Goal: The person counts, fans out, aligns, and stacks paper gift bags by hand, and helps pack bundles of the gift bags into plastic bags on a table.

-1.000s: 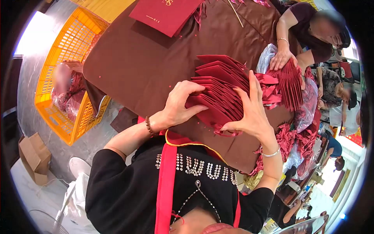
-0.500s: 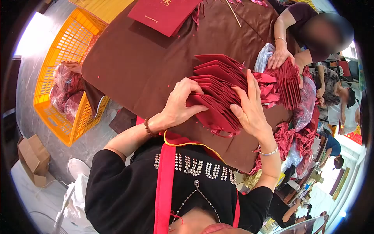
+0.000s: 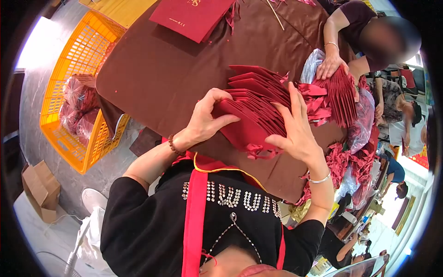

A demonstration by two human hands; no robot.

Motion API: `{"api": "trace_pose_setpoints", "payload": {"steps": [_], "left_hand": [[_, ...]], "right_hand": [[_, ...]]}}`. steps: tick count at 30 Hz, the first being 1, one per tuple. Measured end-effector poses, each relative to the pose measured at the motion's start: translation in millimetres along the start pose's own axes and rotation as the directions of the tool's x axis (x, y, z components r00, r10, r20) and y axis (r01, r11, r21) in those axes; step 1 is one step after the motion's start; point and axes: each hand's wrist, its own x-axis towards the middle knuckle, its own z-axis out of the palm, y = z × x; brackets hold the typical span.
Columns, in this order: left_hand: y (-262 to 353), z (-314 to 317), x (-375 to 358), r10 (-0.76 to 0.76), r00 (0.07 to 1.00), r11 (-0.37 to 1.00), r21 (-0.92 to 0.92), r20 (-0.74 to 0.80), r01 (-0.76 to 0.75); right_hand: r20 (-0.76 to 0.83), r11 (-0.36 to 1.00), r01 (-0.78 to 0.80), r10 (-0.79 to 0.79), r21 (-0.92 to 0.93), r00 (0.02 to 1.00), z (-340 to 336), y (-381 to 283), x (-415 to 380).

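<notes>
A fanned stack of flat dark-red gift bags [image 3: 258, 99] stands on edge over the brown-covered table, red ribbon [image 3: 263, 151] hanging at its near end. My left hand [image 3: 207, 115] pinches the left edge of the nearest bag, thumb on its front face and fingers curled behind. My right hand [image 3: 297, 127] grips the stack's right side, its fingers along the bag edges and its thumb over the nearest bag. Beyond it, another bundle of red bags [image 3: 342, 99] with ribbons lies under a co-worker's hand [image 3: 330, 67].
A larger red bag with gold print [image 3: 191, 18] lies at the table's far side. An orange crate [image 3: 69, 147] with plastic-wrapped bundles [image 3: 80, 106] stands on the left. Red ribbons and plastic bags [image 3: 362, 120] are piled at right, where other people sit.
My left hand has shifted slightly left, drawing the nearest bag's edge out from the stack. My right thumb has moved left and down over that bag.
</notes>
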Motion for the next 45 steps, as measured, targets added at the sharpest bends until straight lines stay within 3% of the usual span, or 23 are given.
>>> {"api": "trace_pose_setpoints", "payload": {"steps": [2, 3, 5, 6, 8, 12, 19, 21, 28, 30, 31, 33, 34, 37, 45], "left_hand": [[-1.1, -0.3, 1.4, 0.138, 0.989, 0.961, 0.236, 0.044, -0.144], [-0.4, 1.6, 0.6, 0.136, 0.99, 0.961, 0.237, 0.044, -0.143], [2.5, 6.6, -2.9, 0.223, 0.964, 0.955, 0.229, -0.144, -0.187], [1.4, 4.1, -5.9, 0.221, 0.964, 0.955, 0.233, -0.144, -0.184], [-2.9, -2.8, -13.8, 0.324, 0.944, 0.865, 0.422, -0.058, -0.271], [4.9, -3.9, -13.2, 0.409, 0.911, 0.792, 0.518, -0.055, -0.324], [11.2, -1.7, -14.2, 0.431, 0.899, 0.799, 0.497, -0.081, -0.338], [9.3, -2.2, -15.0, 0.334, 0.941, 0.894, 0.337, -0.055, -0.297], [5.7, 1.3, -26.1, 0.374, 0.926, 0.887, 0.31, -0.051, -0.342], [10.6, 8.4, -31.1, 0.123, 0.974, 0.987, -0.082, -0.191, -0.14], [13.4, 3.3, -30.0, 0.123, 0.974, 0.987, -0.082, -0.191, -0.141], [21.6, -11.1, -26.8, 0.086, 0.988, 0.979, 0.172, 0.127, -0.107], [24.4, -10.9, -25.3, 0.086, 0.988, 0.979, 0.173, 0.126, -0.108], [25.8, -3.8, -20.6, 0.272, 0.958, 0.904, 0.317, 0.095, -0.288], [23.6, -1.4, -8.5, 0.302, 0.945, 0.892, 0.314, 0.123, -0.326]], "right_hand": [[0.0, 1.0, 0.01, -0.01, -0.025, 1.0, 0.1, -2.0, -0.5], [0.0, 1.0, 0.01, -0.01, -0.023, 1.0, 0.8, -1.5, -0.3], [-0.024, 0.999, 0.003, -0.004, -0.038, 1.0, 2.7, -0.5, 1.1], [-0.025, 0.999, 0.005, -0.006, -0.034, 1.0, 2.6, -0.6, 1.4], [-0.013, 0.999, 0.01, -0.011, -0.044, 1.0, 1.3, -0.5, 1.3], [-0.012, 0.999, 0.014, -0.015, -0.036, 1.0, 2.1, 1.0, 0.7], [-0.017, 0.998, 0.013, -0.014, -0.057, 1.0, 2.3, 1.4, -0.2], [-0.025, 0.997, 0.016, -0.018, -0.069, 1.0, 3.1, 2.3, 0.1], [-0.032, 0.997, 0.024, -0.027, -0.071, 0.999, 3.6, 5.0, 0.7], [-0.035, 0.998, 0.027, -0.029, -0.061, 0.999, 3.7, 5.2, 1.0], [-0.035, 0.997, 0.029, -0.032, -0.074, 0.999, 4.0, 5.8, 1.0], [-0.035, 0.996, 0.033, -0.036, -0.088, 0.999, 4.0, 6.3, 1.2], [-0.038, 0.996, 0.03, -0.034, -0.087, 0.999, 3.9, 6.3, 1.6], [-0.027, 0.994, 0.031, -0.034, -0.102, 0.999, 2.5, 4.1, 1.5], [-0.023, 0.995, 0.019, -0.022, -0.099, 0.999, 4.9, 3.1, -0.2]]}}
